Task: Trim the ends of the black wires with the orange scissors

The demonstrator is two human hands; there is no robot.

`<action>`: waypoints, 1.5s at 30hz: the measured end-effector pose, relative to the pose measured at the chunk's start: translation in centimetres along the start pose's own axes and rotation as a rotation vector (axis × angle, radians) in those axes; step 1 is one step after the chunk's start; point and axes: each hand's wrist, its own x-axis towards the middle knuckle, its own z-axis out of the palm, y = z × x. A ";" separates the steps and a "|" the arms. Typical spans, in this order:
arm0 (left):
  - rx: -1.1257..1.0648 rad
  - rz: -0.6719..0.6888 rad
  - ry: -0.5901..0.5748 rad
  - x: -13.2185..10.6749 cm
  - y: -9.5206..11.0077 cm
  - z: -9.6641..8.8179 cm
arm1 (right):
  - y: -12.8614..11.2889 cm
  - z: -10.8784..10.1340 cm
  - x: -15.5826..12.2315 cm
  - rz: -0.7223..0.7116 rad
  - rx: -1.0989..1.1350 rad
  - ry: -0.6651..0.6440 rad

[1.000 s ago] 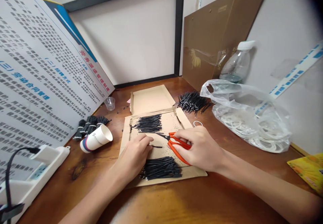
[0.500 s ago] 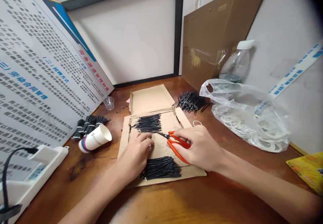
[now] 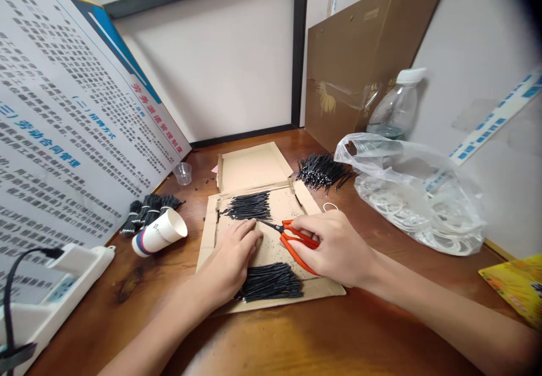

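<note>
Black wires (image 3: 249,205) lay in a row on the cardboard (image 3: 254,167), just beyond the left hand (image 3: 237,246) and its fingertips; a second row (image 3: 275,282) lay at the cardboard's near end, beside that hand's heel. At the cardboard's right edge, the right hand (image 3: 341,249) was wrapped around the orange-handled snips (image 3: 281,229), blades pointing toward the left fingertips. Whether the left fingers pinched a wire could not be told.
</note>
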 end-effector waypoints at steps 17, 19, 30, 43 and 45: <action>-0.232 -0.090 -0.180 -0.1 2.3 -1.5 | 0.2 0.1 -0.2 0.009 0.000 -0.016; -0.248 -0.115 -0.165 -0.2 2.3 -1.1 | 0.3 0.2 -0.2 0.007 -0.005 -0.013; -0.285 -0.237 -0.043 0.1 2.5 -2.1 | 0.1 0.0 0.0 0.012 0.024 -0.007; -0.500 -0.266 0.190 0.2 2.3 -2.7 | -0.2 -0.5 -0.1 0.009 0.085 -0.072; -0.533 -0.266 0.196 0.2 2.3 -2.6 | -0.3 -0.5 -0.1 -0.001 0.079 -0.060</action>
